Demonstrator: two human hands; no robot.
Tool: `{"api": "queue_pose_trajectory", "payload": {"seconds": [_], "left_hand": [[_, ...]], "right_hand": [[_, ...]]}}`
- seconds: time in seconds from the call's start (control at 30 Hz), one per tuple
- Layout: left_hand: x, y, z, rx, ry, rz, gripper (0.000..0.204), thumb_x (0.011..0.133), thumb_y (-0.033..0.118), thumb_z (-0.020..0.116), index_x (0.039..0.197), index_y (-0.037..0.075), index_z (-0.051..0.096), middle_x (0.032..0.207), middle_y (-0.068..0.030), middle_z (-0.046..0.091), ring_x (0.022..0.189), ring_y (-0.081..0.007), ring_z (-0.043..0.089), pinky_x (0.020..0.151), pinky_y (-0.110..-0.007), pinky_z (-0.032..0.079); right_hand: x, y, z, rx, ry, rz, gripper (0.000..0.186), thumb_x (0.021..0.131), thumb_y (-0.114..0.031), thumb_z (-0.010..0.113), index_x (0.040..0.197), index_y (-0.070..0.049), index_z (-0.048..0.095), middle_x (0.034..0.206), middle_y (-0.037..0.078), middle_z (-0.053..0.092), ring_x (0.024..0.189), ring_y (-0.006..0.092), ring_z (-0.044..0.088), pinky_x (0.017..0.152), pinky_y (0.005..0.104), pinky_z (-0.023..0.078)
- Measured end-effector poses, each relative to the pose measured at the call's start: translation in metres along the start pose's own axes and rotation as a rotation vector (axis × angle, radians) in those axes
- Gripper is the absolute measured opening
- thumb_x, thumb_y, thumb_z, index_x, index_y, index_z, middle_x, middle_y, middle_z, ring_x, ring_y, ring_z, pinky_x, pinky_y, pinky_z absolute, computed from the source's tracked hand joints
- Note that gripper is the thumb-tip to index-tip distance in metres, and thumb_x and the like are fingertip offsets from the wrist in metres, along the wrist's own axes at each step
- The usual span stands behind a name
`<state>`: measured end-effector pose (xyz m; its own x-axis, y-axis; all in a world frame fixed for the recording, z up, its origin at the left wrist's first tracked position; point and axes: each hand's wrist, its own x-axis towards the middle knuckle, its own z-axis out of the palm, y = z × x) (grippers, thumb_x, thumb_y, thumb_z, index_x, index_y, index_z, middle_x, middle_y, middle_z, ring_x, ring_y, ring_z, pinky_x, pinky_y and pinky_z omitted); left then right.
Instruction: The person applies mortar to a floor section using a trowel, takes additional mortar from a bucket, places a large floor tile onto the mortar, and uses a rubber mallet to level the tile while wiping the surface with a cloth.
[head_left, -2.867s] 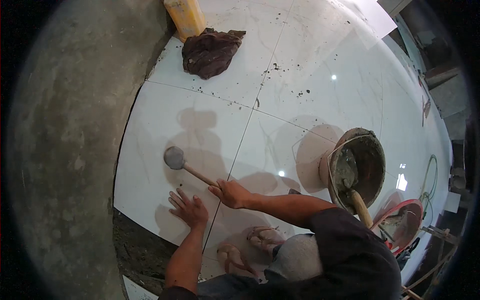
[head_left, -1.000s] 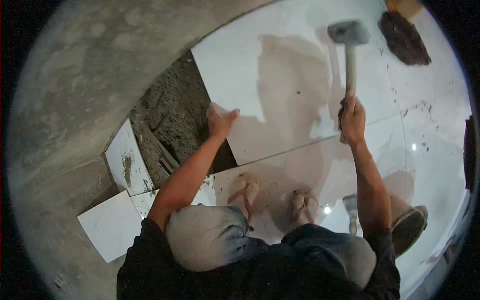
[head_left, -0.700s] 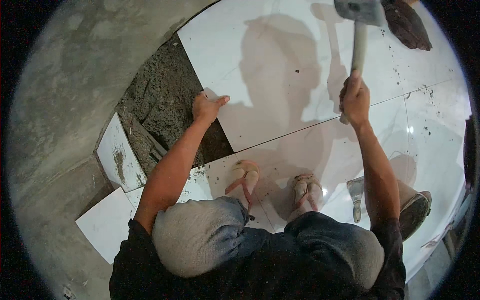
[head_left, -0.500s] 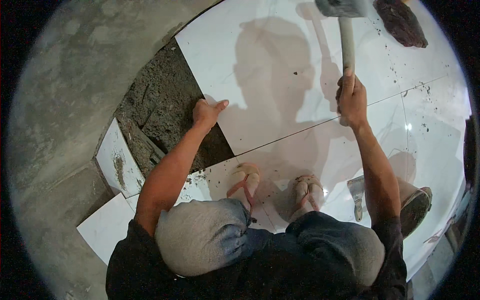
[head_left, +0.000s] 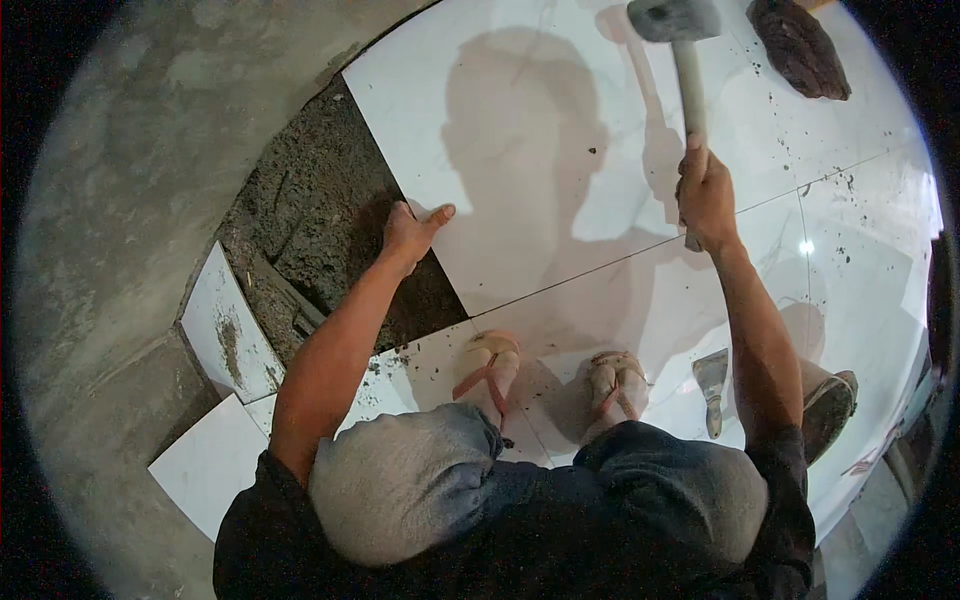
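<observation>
My right hand [head_left: 706, 195] is wrapped round the pale handle of a mallet [head_left: 690, 90], whose dark grey head is over the far part of a large glossy white floor tile [head_left: 560, 240]. A slight blur shows on the mallet head. My left hand [head_left: 408, 238] grips that tile's left edge, thumb on top and fingers curled down at the side, partly hidden. Beside this edge lies a bed of rough grey mortar [head_left: 315, 180], uncovered. My shadow and the mallet's fall across the tile.
A scraper [head_left: 712, 390] and a tilted bucket [head_left: 828, 410] are by my right forearm. A dark reddish cloth-like lump [head_left: 800, 50] lies far right. Mortar-smeared cut tile [head_left: 225, 325] borders the mortar at left, with grey concrete [head_left: 120, 200] beyond. Crumbs dot the tiles.
The mallet head has shifted slightly down and left in the picture, its handle tilting a little more. My left hand stays at the tile's edge. The whole view has moved slightly.
</observation>
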<state>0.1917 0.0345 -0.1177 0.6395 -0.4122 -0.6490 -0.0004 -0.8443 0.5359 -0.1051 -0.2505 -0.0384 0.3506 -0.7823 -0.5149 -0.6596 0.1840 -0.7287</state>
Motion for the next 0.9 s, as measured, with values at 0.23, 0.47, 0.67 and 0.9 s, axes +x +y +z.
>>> {"api": "queue_pose_trajectory", "payload": {"seconds": [0.23, 0.47, 0.67, 0.9], "left_hand": [[0.000, -0.001, 0.000, 0.023, -0.022, 0.032, 0.069, 0.068, 0.045, 0.079, 0.102, -0.004, 0.045, 0.096, -0.0148, 0.056, 0.090, -0.0238, 0.056, 0.078, -0.037, 0.048], [-0.013, 0.006, 0.001, 0.052, 0.014, 0.030, 0.062, 0.070, 0.045, 0.077, 0.096, -0.001, 0.045, 0.093, -0.0143, 0.055, 0.085, -0.0224, 0.055, 0.075, -0.038, 0.047], [-0.011, 0.009, 0.001, 0.068, 0.033, 0.042, 0.060, 0.070, 0.044, 0.077, 0.094, -0.001, 0.046, 0.089, -0.0125, 0.053, 0.083, -0.0213, 0.054, 0.072, -0.037, 0.048], [-0.010, 0.010, 0.000, 0.083, -0.007, 0.018, 0.057, 0.072, 0.044, 0.076, 0.093, 0.000, 0.045, 0.089, -0.0116, 0.053, 0.081, -0.0206, 0.054, 0.069, -0.038, 0.048]], "right_hand": [[-0.004, 0.012, 0.012, -0.077, 0.108, -0.133, 0.053, 0.096, -0.048, 0.035, 0.073, -0.002, 0.049, 0.051, 0.004, 0.041, 0.041, 0.0111, 0.040, 0.040, 0.0302, 0.037], [0.000, 0.022, -0.003, -0.134, 0.130, -0.166, 0.056, 0.095, -0.050, 0.033, 0.072, -0.002, 0.049, 0.053, 0.005, 0.046, 0.043, 0.0121, 0.043, 0.039, 0.0298, 0.039], [-0.009, 0.026, -0.001, -0.107, 0.199, -0.259, 0.058, 0.095, -0.051, 0.034, 0.072, 0.000, 0.049, 0.053, 0.007, 0.047, 0.043, 0.0140, 0.045, 0.040, 0.0308, 0.039], [-0.012, 0.018, -0.002, -0.003, 0.179, -0.237, 0.059, 0.095, -0.050, 0.035, 0.071, 0.001, 0.050, 0.053, 0.007, 0.046, 0.047, 0.0159, 0.046, 0.046, 0.0333, 0.041]]}}
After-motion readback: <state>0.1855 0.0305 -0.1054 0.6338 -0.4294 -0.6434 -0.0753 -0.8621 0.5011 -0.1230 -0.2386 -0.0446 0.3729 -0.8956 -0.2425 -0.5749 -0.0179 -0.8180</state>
